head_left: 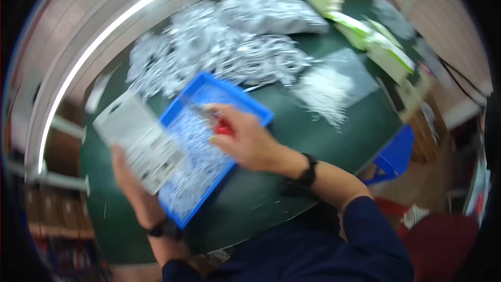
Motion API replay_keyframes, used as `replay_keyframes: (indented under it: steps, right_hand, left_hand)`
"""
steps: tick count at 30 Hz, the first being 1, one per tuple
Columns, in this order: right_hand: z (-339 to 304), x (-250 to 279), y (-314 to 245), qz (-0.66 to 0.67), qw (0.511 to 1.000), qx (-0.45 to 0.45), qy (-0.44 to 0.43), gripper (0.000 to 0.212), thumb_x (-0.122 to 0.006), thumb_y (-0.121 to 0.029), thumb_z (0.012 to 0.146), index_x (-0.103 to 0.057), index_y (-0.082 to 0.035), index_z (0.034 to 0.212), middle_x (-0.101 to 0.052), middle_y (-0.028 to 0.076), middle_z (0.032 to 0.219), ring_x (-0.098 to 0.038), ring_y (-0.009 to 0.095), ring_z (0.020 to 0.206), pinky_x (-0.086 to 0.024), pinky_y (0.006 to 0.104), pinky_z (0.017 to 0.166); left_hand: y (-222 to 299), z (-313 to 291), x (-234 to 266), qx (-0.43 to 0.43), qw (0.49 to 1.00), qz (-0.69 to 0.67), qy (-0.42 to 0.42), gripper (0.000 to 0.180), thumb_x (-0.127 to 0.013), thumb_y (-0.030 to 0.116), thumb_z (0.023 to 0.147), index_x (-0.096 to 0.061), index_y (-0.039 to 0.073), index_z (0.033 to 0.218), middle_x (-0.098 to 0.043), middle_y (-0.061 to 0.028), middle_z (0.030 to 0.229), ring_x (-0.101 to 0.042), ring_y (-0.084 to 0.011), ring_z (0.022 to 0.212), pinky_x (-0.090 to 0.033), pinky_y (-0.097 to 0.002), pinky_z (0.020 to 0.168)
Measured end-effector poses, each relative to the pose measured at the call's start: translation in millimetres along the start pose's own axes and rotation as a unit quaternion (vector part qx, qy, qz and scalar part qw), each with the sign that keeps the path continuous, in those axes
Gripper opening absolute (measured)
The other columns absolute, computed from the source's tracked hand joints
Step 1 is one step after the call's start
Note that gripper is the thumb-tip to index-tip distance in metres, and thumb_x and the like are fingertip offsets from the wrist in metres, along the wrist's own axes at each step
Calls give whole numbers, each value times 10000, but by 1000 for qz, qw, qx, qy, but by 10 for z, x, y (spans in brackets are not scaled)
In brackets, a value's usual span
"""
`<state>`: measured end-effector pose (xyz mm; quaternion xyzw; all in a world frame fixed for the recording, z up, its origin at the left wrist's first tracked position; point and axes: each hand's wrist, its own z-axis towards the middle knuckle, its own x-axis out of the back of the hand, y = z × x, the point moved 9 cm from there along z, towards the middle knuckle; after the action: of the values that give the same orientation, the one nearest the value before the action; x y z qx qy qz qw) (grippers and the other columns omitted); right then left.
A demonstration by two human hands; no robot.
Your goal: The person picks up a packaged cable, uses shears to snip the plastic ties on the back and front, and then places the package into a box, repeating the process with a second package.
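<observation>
My left hand grips the lower left edge of a pale printed packaging card with a hang hole near its top. The card is tilted over the left side of a blue tray. Closed around a red-handled tool, my right hand is above the tray's middle. The tool's greyish front end points to the upper left; blur hides its exact kind. Many small, thin, whitish-clear pieces fill the tray.
Behind the tray lies a large heap of grey-white coiled pieces, some bagged. To its right, thin white strips lie on a clear plastic sheet. Green-and-white boxes line the dark green table's far right. A blue stool stands beyond the right edge.
</observation>
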<state>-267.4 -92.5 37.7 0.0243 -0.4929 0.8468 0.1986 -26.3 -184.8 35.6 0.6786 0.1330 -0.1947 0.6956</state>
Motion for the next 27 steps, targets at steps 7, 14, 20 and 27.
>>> replay_keyframes:
  steps: [7,14,20,27]
  right_hand:
    - [-185,-361,-245,-47,990,64,-113,664,-770,-70,759,-546,30,1376,-642,124,1007,-603,194,833,-510,302,756]
    - [-241,-322,-288,-157,978,118,-65,712,-822,-70,723,-545,62,1365,-662,144,1041,-620,241,844,-531,321,736]
    - [-235,-340,-244,-211,969,120,-50,741,-841,-111,729,-534,48,1384,-673,158,1069,-637,256,863,-551,338,728]
    - [-257,-371,-222,-242,962,118,-53,754,-845,-131,733,-527,36,1396,-675,151,1069,-645,260,886,-556,343,733]
  left_hand:
    - [365,-336,98,-101,992,73,22,448,-451,350,1082,-530,-11,1333,-667,-114,1172,-661,-149,984,-536,-279,850]
    - [206,-397,-172,-85,991,95,-31,446,-450,340,1086,-499,-6,1362,-646,-107,1221,-630,-123,1031,-508,-264,890]
    - [107,-468,-296,-76,988,127,-45,479,-460,332,1084,-447,-9,1421,-605,-124,1307,-592,-124,1110,-477,-269,948]
    - [48,-454,-211,-80,990,103,-52,494,-458,325,1086,-425,-15,1443,-596,-130,1325,-586,-129,1127,-472,-277,967]
